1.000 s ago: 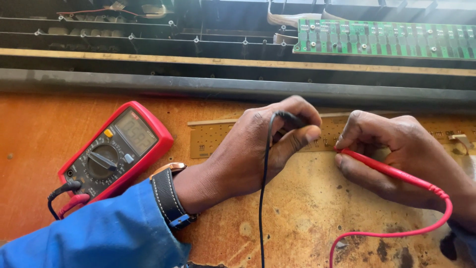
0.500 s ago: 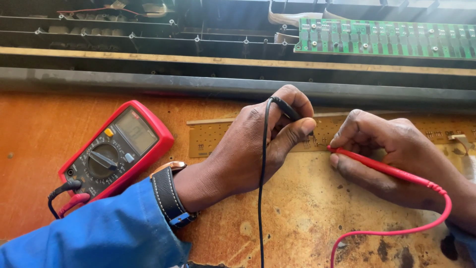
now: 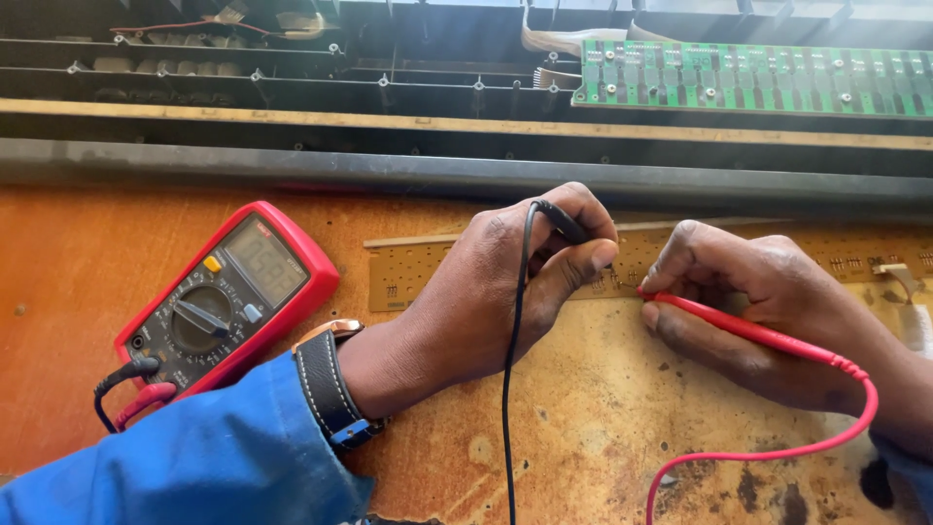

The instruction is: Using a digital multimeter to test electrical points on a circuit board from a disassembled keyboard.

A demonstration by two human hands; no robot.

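Note:
My left hand [image 3: 505, 292] grips a black test probe [image 3: 559, 222], its black lead [image 3: 508, 389] trailing down toward me. My right hand [image 3: 748, 301] pinches a red test probe [image 3: 739, 329] whose tip rests on a long tan circuit strip [image 3: 418, 267] lying across the bench. Both probe tips sit close together near the strip's middle. The black tip is hidden behind my fingers. A red multimeter [image 3: 228, 297] with a grey dial lies to the left, with black and red leads plugged into its lower end.
A stained orange-brown wooden bench [image 3: 87, 282] carries everything. Behind it runs a long dark opened chassis [image 3: 389, 175] with a green circuit board [image 3: 758, 78] at the upper right. A white connector [image 3: 909, 292] sits at the strip's right end. A blue sleeve and wristwatch [image 3: 330, 389] cover my left arm.
My left hand has lifted and turned slightly, raising the black probe more upright. My right hand and the red probe shifted a little left along the strip.

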